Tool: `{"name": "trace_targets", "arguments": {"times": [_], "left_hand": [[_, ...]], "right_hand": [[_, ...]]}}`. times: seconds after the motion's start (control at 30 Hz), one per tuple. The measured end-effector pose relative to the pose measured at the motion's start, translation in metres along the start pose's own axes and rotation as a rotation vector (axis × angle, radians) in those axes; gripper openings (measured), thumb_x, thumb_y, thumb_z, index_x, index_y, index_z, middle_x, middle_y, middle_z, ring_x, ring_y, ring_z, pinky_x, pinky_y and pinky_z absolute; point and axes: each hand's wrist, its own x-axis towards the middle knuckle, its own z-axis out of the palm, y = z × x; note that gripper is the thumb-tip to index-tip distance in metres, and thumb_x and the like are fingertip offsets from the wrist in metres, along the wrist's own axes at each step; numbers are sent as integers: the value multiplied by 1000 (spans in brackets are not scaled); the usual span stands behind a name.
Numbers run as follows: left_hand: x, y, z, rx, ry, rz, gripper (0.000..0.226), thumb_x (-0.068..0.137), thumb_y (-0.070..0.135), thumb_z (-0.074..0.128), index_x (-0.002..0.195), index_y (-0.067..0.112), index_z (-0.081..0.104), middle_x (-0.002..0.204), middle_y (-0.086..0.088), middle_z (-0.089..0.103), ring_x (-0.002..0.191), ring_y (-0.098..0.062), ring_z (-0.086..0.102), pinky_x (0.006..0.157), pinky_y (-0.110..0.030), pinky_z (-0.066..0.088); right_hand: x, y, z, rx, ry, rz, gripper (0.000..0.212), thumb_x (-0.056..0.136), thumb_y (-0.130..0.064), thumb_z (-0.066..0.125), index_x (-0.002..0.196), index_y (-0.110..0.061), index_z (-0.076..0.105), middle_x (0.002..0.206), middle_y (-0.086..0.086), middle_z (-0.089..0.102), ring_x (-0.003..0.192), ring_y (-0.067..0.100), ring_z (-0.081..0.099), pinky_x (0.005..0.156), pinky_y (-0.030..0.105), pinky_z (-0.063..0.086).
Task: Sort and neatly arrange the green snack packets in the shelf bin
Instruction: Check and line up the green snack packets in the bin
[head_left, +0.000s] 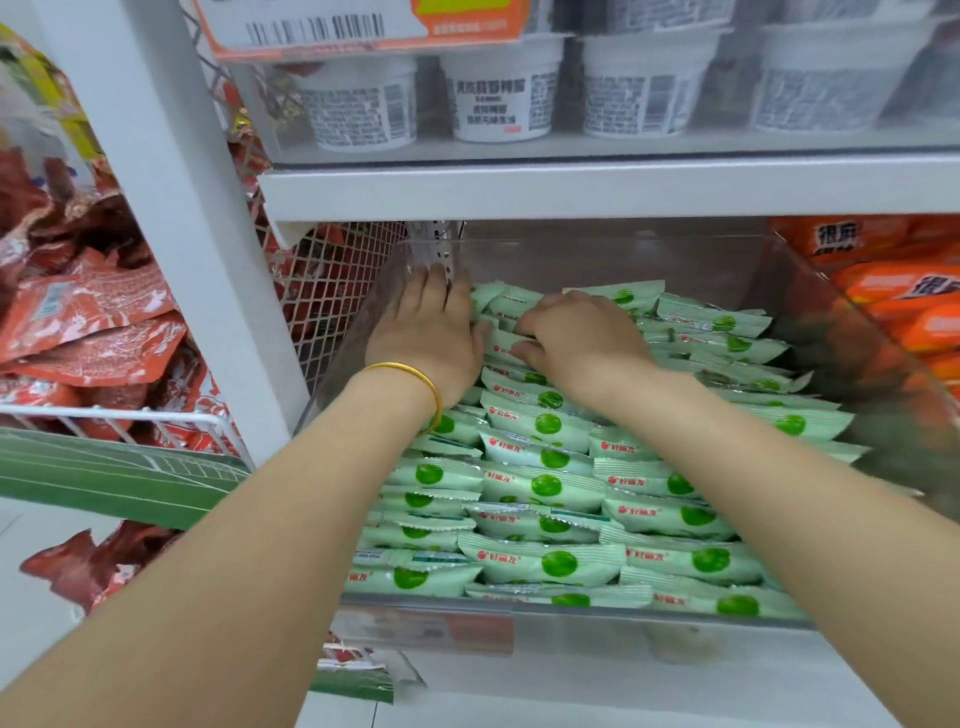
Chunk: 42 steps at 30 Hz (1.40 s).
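Pale-green crimp-ended plastic snack packets (545, 564) lay in overlapping rows, filling a clear plastic shelf bin (597, 634). Light, soft and slick, they looked best pinched by their sealed ends. The left hand (426, 338), fingers straight, rested at the rear-left corner. The right hand (576, 338) curled onto back-row packets, its grip unclear. A white shelf (571, 187) overhead cramped the reach, and orange packets (893, 291) sat alongside.

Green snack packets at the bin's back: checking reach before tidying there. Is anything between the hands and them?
Nothing visible. The left hand lies flat and the right hand curls its fingers directly on the pale green plastic snack packets inside the clear plastic bin.
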Motion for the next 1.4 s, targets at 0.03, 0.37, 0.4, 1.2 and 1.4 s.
{"name": "trace_targets", "arguments": {"times": [0.03,0.37,0.4,1.2,1.4], "left_hand": [[0,-1,1,9,-58,-14,59,100,41,15,149,15,-7,158,-7,-10,145,-20,-12,118,-37,0],[-2,3,-7,-27,-287,-126,57,101,41,11,150,17,-4,158,-9,-9,145,-26,-5,116,-40,4],[0,5,-8,-25,-251,-133,57,101,40,11,150,16,-3,158,-9,-10,145,-26,-5,116,-41,6],[-25,14,1,-137,-232,-40,53,100,31,10,151,15,3,158,-5,-9,145,-17,-7,117,-35,-5],[-53,18,-24,-190,-148,-15,60,96,36,11,148,7,19,157,-13,9,145,-25,8,117,-42,11]], "right_hand": [[1,0,0,9,-7,1,29,99,-35,41,102,-14,61,117,8,57,113,28,49,84,29,34],[-5,5,-4,80,-59,20,25,99,-25,45,78,-11,49,98,11,58,96,31,57,69,28,35],[-6,5,-4,88,-58,23,26,99,-25,44,77,-11,49,95,11,57,95,31,57,69,28,35],[-72,12,-28,283,228,45,26,90,-10,51,109,-15,68,116,6,63,112,25,54,93,38,44],[-132,11,-38,399,380,32,22,90,-9,57,105,-16,71,108,1,67,105,18,59,93,29,42]]}}
